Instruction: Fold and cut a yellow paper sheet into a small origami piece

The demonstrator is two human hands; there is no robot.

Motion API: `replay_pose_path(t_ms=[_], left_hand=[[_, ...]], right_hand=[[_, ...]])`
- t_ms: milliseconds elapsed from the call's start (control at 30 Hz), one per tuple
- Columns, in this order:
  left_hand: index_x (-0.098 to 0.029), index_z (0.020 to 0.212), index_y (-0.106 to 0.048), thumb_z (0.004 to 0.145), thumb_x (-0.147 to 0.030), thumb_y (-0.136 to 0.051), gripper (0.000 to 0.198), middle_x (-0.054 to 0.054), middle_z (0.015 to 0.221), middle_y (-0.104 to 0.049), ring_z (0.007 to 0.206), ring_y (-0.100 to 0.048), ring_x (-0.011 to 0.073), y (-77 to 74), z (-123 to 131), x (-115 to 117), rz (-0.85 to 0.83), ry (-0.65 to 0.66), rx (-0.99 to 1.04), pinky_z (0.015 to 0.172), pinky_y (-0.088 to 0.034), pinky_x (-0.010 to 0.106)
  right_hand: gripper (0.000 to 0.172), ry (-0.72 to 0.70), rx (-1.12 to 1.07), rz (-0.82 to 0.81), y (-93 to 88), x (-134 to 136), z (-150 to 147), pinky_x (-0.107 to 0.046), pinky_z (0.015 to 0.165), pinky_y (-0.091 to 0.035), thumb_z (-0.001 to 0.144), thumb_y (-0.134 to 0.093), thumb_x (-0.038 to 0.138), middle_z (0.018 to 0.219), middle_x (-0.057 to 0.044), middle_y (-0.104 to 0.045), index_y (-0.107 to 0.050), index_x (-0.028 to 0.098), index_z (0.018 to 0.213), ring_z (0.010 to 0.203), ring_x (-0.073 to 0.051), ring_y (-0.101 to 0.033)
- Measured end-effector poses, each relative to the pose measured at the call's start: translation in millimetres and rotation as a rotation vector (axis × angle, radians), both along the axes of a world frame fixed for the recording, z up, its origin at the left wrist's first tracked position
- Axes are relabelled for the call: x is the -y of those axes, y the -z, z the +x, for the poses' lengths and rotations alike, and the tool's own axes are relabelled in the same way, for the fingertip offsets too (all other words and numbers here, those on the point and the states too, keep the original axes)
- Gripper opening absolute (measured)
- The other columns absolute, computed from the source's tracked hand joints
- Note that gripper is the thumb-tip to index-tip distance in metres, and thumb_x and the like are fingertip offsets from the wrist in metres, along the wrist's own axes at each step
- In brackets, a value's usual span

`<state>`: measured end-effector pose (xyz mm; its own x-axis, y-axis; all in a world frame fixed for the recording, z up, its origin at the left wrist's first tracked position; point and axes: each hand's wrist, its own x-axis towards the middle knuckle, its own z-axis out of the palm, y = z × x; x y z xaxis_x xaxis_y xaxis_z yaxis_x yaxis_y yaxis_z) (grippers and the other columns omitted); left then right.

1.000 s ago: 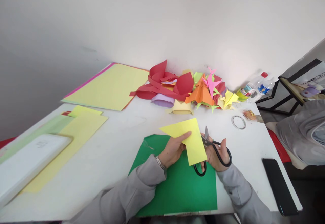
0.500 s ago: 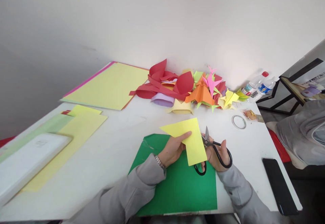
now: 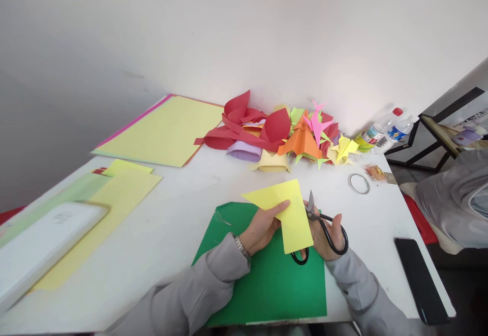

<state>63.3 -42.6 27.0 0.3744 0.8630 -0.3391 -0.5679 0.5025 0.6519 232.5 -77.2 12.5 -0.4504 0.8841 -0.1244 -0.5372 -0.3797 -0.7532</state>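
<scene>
A folded piece of yellow paper (image 3: 295, 219), pointed at its left end, is pinched in my left hand (image 3: 263, 226), thumb on top. Close to its right edge, my right hand (image 3: 326, 234) holds scissors (image 3: 326, 224) with black handles. Their blades point up and away from me and look slightly parted, beside the paper; part of the scissors is hidden behind it. Beneath both hands lies a sheet of green paper (image 3: 274, 290) on the white table (image 3: 168, 239).
Red, purple and orange paper crafts (image 3: 301, 143) are heaped against the wall. Large coloured sheets (image 3: 160, 130) lie at back left, a white box (image 3: 53, 249) at left. To the right are bottles (image 3: 392, 135), a tape roll (image 3: 358, 183) and a black phone (image 3: 421, 280).
The yellow paper and my left hand have shifted slightly right and toward me, covering more of the lower scissor handle. My right hand has barely moved.
</scene>
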Motion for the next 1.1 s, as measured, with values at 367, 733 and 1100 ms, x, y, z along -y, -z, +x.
replay_pose_path(t_ms=[367,733,1100], left_hand=[[-0.013,0.118,-0.060,0.072,-0.029,-0.074,0.052,0.014,0.112,-0.068,0.098,-0.066,0.0301,-2.0,4,3,-0.022,-0.080,-0.017,0.078,-0.057,0.039],[-0.013,0.118,-0.059,0.070,-0.024,-0.075,0.052,0.011,0.105,-0.071,0.091,-0.068,0.0263,2.0,4,0,-0.094,-0.162,-0.021,0.077,-0.057,0.037],[-0.010,0.110,-0.065,0.073,-0.028,-0.073,0.042,0.016,0.111,-0.069,0.098,-0.065,0.0298,1.0,2,0,-0.035,-0.044,0.022,0.078,-0.055,0.037]], right_hand=[[0.092,0.067,0.004,0.006,-11.1,0,-9,-0.041,0.060,-0.053,0.068,-0.038,0.084,0.120,-0.015,-0.056,-0.042,0.021,0.135,0.087,-0.028,-0.060],[0.095,0.040,0.012,-0.006,-5.6,0,-1,-0.042,0.061,-0.053,0.067,-0.038,0.085,0.128,-0.017,-0.052,-0.037,0.022,0.138,0.083,-0.027,-0.061],[0.092,0.042,-0.020,0.037,-5.9,3,-5,-0.041,0.060,-0.053,0.069,-0.039,0.083,0.130,-0.016,-0.050,-0.037,0.023,0.139,0.087,-0.028,-0.060]])
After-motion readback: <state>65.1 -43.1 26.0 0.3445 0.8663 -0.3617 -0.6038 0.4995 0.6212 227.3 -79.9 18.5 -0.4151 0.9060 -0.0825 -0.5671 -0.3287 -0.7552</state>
